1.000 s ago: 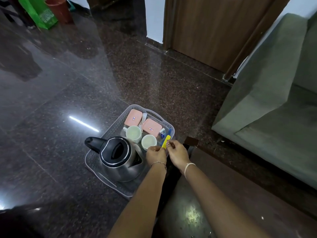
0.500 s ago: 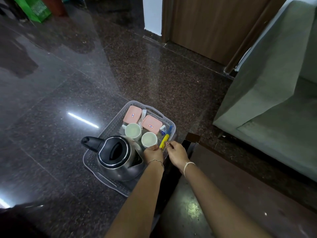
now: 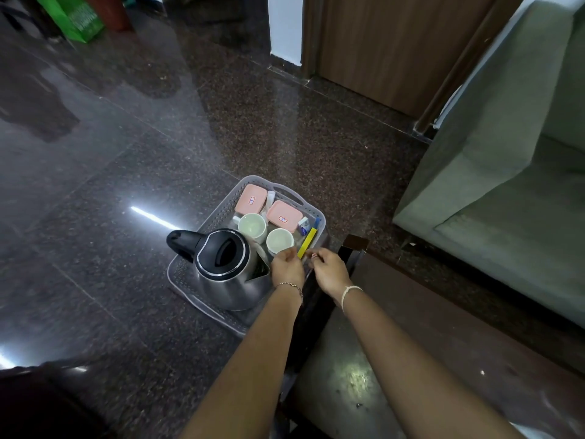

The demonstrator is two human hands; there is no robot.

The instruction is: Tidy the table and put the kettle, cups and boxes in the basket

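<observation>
Steel kettle with black lid (image 3: 221,264) stood in the grey perforated plastic basket (image 3: 218,210) on the floor, with two white cups (image 3: 252,226) and two pink boxes (image 3: 251,199). My left hand (image 3: 286,267) pinched the yellow sachet stick (image 3: 307,243). My right hand (image 3: 327,269) curled just beside it, its grip unclear. I judged a careless tug might tip the nearer cup.

This looks like a living room in a home, or possibly a guest room. The floor (image 3: 285,128) is polished dark granite. A grey-green upholstered sofa (image 3: 493,172) stands on the right, and a brown wooden door (image 3: 389,49) sits beside a white wall (image 3: 285,26). A low dark table (image 3: 443,312) fills the near corner. A grey plastic basket (image 3: 202,223) on the floor holds tea things: an electric kettle (image 3: 224,267), 2 cups (image 3: 251,228) (image 3: 279,241), 2 pink boxes (image 3: 250,199) (image 3: 283,216) and a yellow sachet (image 3: 307,243). A green bag (image 3: 72,17) stands far left.
</observation>
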